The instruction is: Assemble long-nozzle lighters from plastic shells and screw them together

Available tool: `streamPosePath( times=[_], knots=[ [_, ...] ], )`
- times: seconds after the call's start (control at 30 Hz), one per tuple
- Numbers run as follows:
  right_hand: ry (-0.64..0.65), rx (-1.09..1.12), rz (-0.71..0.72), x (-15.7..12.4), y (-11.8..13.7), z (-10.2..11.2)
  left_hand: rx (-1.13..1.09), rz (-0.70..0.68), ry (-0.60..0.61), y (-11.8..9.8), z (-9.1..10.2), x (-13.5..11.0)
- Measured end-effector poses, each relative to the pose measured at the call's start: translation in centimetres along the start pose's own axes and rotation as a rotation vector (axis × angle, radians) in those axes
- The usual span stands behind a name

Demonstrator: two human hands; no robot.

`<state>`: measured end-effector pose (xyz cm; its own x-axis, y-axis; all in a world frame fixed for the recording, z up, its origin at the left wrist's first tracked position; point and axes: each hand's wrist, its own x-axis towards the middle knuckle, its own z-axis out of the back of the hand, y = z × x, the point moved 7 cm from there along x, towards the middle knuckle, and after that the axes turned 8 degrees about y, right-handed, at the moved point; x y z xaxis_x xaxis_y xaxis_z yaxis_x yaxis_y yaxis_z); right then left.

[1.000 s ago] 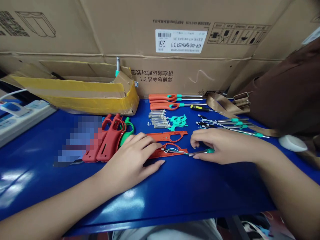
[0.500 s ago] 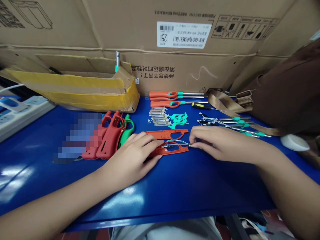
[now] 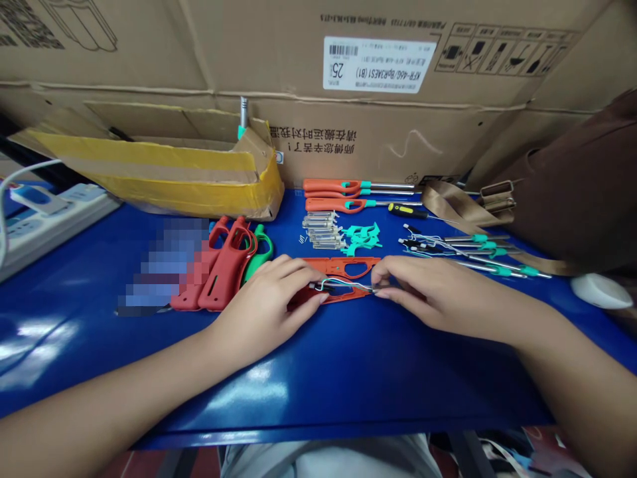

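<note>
Dim, soft light leaves white glare on the blue tabletop (image 3: 358, 372); a pixelated patch (image 3: 159, 262) sits left.

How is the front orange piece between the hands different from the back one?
The front piece has wires across it; the back piece has none. The back piece lies near the turquoise parts; the front piece lies farther from them. Both are orange, with a loop-shaped opening.

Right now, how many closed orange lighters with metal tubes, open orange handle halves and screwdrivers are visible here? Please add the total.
Closed orange lighters: 3
Open orange handle halves: 2
Screwdriver: 1
Total: 6
</note>
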<state>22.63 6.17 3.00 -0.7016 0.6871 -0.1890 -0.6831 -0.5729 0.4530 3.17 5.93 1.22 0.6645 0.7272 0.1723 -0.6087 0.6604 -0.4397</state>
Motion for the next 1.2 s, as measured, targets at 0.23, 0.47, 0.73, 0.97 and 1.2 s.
streamPosePath(
  times=[0.23,0.47,0.73,0.97,1.2],
  knots=[
    [-0.023,-0.142,0.072,0.2,0.4,-0.3,-0.051,-0.042,-0.061,-0.2,0.4,-0.1],
    [0.01,-0.239,0.077,0.9,0.6,-1.0,-0.05,-0.033,-0.052,-0.4,0.5,-0.2],
    [-0.063,-0.258,0.072,1.2,-0.1,-1.2,-0.013,-0.012,-0.017,-0.9,0.8,-0.2],
    [-0.052,-0.253,0.063,1.2,-0.4,-0.9,0.041,0.006,-0.003,-0.8,0.6,-0.5],
    [-0.006,-0.173,0.072,1.2,-0.6,-0.8,0.049,-0.032,-0.018,-0.4,0.4,-0.5]
  ],
)
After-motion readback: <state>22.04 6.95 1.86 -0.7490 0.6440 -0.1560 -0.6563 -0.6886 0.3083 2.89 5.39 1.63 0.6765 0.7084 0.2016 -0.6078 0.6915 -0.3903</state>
